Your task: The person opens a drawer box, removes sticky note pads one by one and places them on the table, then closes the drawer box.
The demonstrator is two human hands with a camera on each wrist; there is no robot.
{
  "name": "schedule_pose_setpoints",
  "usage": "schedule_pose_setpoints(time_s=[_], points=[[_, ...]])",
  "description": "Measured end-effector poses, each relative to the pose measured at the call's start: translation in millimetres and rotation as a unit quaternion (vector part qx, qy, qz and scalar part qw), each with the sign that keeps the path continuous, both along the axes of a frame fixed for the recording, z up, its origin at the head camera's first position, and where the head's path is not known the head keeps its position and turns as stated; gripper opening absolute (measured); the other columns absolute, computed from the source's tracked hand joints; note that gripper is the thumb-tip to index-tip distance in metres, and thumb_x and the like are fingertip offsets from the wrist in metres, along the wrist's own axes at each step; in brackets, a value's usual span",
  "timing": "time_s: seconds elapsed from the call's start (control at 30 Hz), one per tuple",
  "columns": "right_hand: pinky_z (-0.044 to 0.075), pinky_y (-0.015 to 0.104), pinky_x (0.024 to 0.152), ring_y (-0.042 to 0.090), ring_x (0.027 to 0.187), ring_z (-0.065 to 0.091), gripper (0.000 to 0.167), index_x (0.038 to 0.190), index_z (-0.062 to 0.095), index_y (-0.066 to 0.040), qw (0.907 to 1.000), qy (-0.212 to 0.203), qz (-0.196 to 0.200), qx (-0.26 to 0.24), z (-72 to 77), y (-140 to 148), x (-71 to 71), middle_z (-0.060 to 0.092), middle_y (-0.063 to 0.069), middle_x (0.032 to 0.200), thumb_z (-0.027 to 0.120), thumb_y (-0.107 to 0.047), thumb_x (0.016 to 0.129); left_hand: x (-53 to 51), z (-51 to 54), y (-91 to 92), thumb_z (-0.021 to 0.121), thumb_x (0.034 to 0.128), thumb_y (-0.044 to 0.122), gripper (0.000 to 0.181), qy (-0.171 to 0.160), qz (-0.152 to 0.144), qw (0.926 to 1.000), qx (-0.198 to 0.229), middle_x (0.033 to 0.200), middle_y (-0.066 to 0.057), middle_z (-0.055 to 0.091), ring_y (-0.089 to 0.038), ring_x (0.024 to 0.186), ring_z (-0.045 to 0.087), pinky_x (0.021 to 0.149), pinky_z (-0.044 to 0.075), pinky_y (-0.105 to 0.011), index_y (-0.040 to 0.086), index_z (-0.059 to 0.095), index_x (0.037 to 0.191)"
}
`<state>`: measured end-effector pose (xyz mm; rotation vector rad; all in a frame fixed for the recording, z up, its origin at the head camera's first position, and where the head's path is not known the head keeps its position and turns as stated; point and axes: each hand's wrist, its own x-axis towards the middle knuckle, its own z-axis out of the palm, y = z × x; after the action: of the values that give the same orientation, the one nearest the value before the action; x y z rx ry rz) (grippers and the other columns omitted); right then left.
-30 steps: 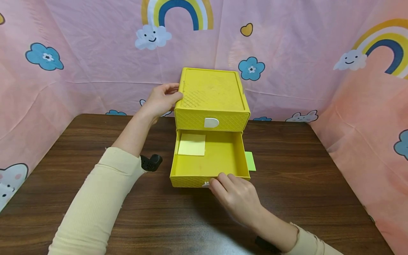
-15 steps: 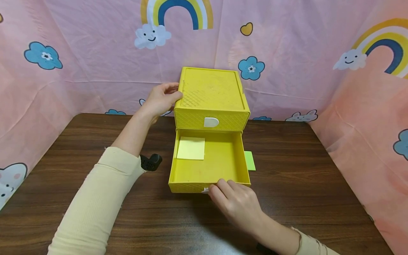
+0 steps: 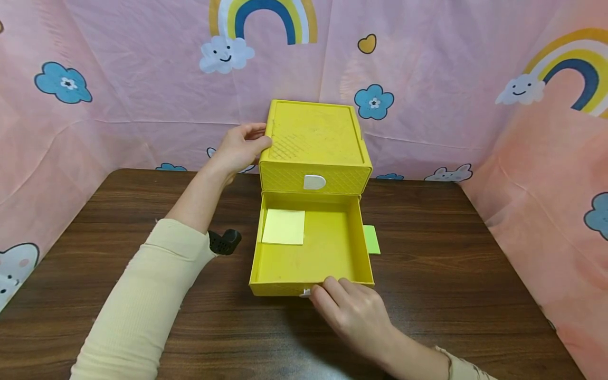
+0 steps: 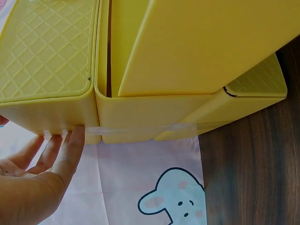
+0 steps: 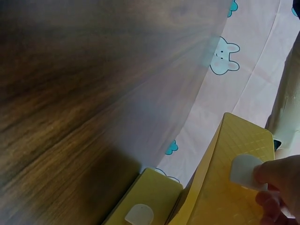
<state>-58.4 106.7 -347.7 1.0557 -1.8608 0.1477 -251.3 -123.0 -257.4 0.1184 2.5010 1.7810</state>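
Near the far edge of the table (image 3: 475, 295), midway along, close to the pink cloth (image 3: 180, 95): a yellow chest (image 3: 315, 132), three tiers high, standing upright, with clear tape (image 4: 180, 127) along one side. Done, by the look of it: middle drawer (image 3: 332, 237) pulled well out toward the near edge, most of its floor on show. Not done: drawer not clear of the chest; no telling the share hidden inside. Top drawer (image 3: 285, 178) and bottom drawer (image 5: 161, 185) both closed.

With the right hand (image 3: 353, 316), pinches the white tab (image 3: 305, 292) at the drawer's front; with the left hand (image 3: 239, 150), touches the chest's left side, thumb at the upper edge, fingers nearly straight, likely for steadying. Hands well apart. Inside the drawer, flat beside the left wall: a pale note (image 3: 283, 227), touched by neither hand. Past the right wall, partly hidden: a green note (image 3: 372, 240); on the table or not, hard to tell.

Under everything, dark wood grain, streaked from side to side, with a soft sheen toward the near edge. At the back and both sides, more of the cloth, creased, printed with rainbows (image 3: 565, 55), blue flowers (image 3: 374, 102) and rabbits (image 3: 448, 174).
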Motion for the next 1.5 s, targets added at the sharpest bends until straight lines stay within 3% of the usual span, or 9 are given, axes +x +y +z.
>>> schedule_pose_setpoints(time_s=[0.9,1.5], points=[[0.018,0.011,0.04,0.006,0.045,0.029,0.028,0.07,0.054,-0.011,0.9996,-0.013,-0.008,0.022,-8.3,0,9.5,0.038,-0.004,0.061,0.04,-0.006,0.094,-1.2,0.4,0.6,0.049,0.0917,0.018,0.053,0.0,-0.004,1.0,0.006,0.137,-0.008,0.044,-0.017,0.11,0.048,0.069,0.047,-0.019,0.01,0.036,0.142],[0.019,0.013,0.041,0.007,0.046,0.031,0.025,0.073,0.056,-0.011,0.999,-0.008,-0.022,0.037,-17.9,0,9.9,0.04,-0.004,0.063,0.041,-0.005,0.092,-0.5,1.9,-0.4,0.049,0.0928,0.021,0.052,-0.009,-0.005,1.0,0.001,0.138,-0.005,0.043,-0.018,0.106,0.053,0.075,0.048,-0.024,0.014,0.035,0.143]])
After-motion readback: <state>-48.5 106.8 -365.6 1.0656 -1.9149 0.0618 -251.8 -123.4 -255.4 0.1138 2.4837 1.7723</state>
